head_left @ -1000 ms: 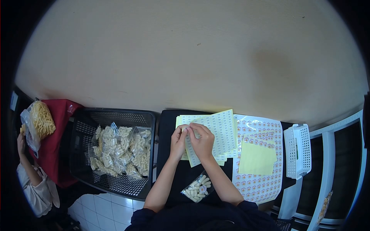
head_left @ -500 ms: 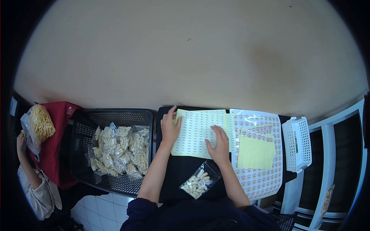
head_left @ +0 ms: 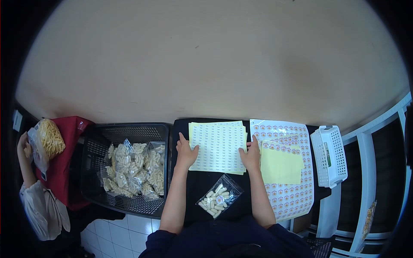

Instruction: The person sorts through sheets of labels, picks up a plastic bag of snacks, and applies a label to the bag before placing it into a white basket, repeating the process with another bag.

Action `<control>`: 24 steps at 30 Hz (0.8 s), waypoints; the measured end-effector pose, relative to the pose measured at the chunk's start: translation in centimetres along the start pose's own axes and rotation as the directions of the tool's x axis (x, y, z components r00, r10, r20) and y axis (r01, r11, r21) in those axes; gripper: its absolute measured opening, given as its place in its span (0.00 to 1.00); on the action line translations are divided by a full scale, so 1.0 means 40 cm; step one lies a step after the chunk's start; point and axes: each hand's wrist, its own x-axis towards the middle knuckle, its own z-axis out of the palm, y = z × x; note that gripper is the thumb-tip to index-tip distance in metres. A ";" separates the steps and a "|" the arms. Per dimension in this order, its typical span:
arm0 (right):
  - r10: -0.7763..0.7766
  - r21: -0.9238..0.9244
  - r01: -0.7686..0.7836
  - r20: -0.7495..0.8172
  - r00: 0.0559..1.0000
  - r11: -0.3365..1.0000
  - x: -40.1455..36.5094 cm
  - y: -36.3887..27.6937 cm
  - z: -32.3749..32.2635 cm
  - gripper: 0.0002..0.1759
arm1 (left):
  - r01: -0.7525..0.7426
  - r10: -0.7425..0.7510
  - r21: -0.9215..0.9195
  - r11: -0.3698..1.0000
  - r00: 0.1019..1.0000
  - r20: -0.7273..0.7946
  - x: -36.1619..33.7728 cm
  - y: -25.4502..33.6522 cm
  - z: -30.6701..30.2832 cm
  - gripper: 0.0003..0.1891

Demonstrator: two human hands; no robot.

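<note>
A small stack of pale yellow label sheets (head_left: 218,148) printed with rows of small text lies on the black tabletop, its edges slightly out of line. My left hand (head_left: 186,153) is at the left edge, thumb on the paper and fingers stretched out beside it. At the right edge is my right hand (head_left: 251,155), its thumb on the sheet and its fingers apart, pointing away from me. Neither hand is closed round the stack. Nearer to me lies a clear zip bag (head_left: 219,197) of pale, finger-shaped pieces with a round sticker on it.
On the right lie a large sheet of round stickers (head_left: 292,202), a yellow backing sheet (head_left: 282,165) and a white basket (head_left: 319,146). A black crate (head_left: 148,125) at left holds several filled bags (head_left: 133,167). Farther left, another person's hand (head_left: 23,148) touches a snack bag (head_left: 51,139).
My right hand has moved from the top of the sheets to their right edge. My left hand has slid down the left edge. The stack looks narrower and more even.
</note>
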 end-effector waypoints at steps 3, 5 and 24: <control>0.000 -0.019 0.000 -0.026 1.000 1.000 -0.003 0.004 0.014 0.46 | -0.005 0.006 -0.019 1.000 0.999 0.040 0.009 0.000 -0.012 0.34; -0.032 -0.073 0.027 -0.066 0.997 0.997 -0.006 0.014 0.027 0.48 | -0.022 0.023 -0.013 1.000 0.997 0.069 0.021 -0.018 -0.009 0.29; -0.219 0.649 0.381 -0.318 0.922 0.659 -0.028 -0.102 -0.051 0.48 | -0.597 0.451 -0.539 0.594 0.802 -0.391 -0.034 0.013 -0.027 0.17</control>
